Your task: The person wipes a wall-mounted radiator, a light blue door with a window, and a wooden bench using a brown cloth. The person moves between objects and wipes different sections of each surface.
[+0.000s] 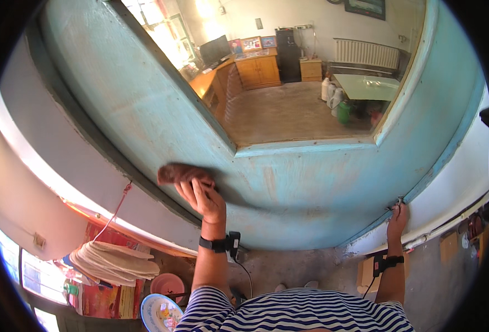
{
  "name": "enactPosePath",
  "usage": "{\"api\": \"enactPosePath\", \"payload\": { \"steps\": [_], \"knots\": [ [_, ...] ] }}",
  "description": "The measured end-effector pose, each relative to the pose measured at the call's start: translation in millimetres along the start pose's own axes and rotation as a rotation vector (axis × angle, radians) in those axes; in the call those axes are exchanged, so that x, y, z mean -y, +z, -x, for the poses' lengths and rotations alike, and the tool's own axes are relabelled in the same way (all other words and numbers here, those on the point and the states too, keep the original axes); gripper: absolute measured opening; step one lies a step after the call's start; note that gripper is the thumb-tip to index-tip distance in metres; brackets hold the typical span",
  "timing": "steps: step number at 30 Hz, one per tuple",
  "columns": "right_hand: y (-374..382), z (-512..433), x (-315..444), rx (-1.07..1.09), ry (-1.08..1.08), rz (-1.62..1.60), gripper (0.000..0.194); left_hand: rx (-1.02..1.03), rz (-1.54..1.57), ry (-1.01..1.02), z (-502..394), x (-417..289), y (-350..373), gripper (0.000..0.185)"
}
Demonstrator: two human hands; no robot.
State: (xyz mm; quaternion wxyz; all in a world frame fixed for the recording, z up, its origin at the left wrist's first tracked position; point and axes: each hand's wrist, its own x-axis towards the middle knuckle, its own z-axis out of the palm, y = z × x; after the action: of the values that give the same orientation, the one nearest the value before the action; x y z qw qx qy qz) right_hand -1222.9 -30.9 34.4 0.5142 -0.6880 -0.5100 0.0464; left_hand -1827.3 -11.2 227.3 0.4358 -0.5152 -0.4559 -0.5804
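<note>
My left hand point(201, 201) presses a folded brown cloth point(184, 173) against a pale blue painted wooden door point(269, 195), below and left of its glass pane point(286, 108). The paint looks worn, with streaks of bare wood grain. At the door's right edge, my right hand point(398, 213) has its fingers around a small metal door handle point(400, 200). Both wrists wear black straps with small cabled devices.
A beige towel point(111, 261) hangs from a cord at lower left. Below it are a pink basin point(167, 286) and an enamel basin point(161, 311). A cardboard box point(365, 274) sits at lower right. Through the glass show a wooden cabinet point(257, 70), thermos flasks and a radiator point(367, 54).
</note>
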Motion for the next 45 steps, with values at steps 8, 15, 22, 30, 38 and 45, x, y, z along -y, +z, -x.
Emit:
{"api": "enactPosePath", "payload": {
  "steps": [8,15,22,30,38,45],
  "knots": [
    [-0.7,-0.4,-3.3,0.023,0.103,-0.033,0.02,0.017,0.083,-0.592,111.4,2.1,-18.4,0.045],
    [-4.3,1.7,4.1,0.007,-0.118,-0.067,0.02,0.038,0.158,-0.481,76.0,-117.0,28.9,0.024],
    [-18.2,-2.6,24.2,0.074,-0.112,-0.005,0.021,0.386,0.621,0.331,11.7,-301.6,80.3,0.03],
    [-24.4,-7.1,20.2,0.134,-0.09,0.185,0.026,0.055,0.686,0.59,-156.1,-415.3,142.2,0.033],
    [-18.1,-9.2,2.3,0.157,-0.098,0.093,0.023,-0.346,0.58,0.572,-265.8,-402.5,153.7,0.035],
    [-14.9,-10.6,-9.8,0.176,-0.111,0.008,0.022,0.297,0.772,0.775,-79.9,-393.3,130.9,0.04]
  ]
}}
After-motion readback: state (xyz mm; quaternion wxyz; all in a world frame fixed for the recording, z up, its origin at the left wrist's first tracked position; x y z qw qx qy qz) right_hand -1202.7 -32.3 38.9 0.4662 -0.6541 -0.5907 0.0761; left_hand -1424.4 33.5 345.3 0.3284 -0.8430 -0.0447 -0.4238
